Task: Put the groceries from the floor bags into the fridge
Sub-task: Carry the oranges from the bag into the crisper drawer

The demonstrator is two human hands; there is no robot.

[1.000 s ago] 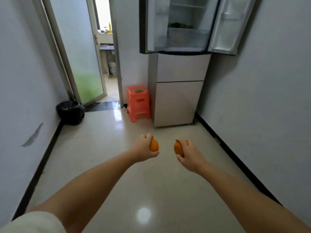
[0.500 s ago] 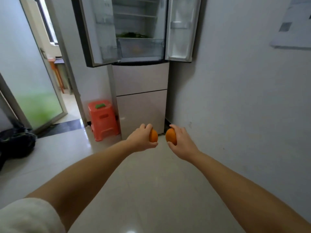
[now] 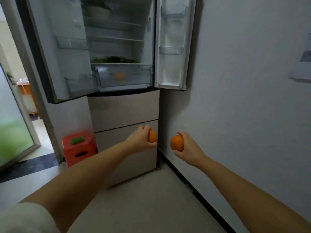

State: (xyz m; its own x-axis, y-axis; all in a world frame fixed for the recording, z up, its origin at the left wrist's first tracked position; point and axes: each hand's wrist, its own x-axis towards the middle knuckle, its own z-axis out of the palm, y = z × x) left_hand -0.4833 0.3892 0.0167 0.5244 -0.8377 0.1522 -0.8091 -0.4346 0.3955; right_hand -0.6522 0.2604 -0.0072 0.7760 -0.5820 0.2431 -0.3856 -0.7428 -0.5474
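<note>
My left hand (image 3: 140, 139) grips an orange (image 3: 152, 136) in front of the fridge's lower drawers. My right hand (image 3: 189, 149) holds a second orange (image 3: 176, 142) a little to the right, near the wall. The fridge (image 3: 123, 108) stands ahead with both upper doors swung open. Inside, leafy greens (image 3: 116, 59) lie on a shelf above a clear crisper drawer (image 3: 124, 75), where something orange shows through. No floor bags are in view.
A red plastic stool (image 3: 78, 147) with a green item on top stands left of the fridge. A glass door (image 3: 15, 115) opens to the far left. A grey wall (image 3: 244, 98) with a black skirting runs along the right. Pale floor lies underfoot.
I have walked closer to the fridge, which now fills the upper view. Both hands still carry their oranges and have spread slightly apart.
</note>
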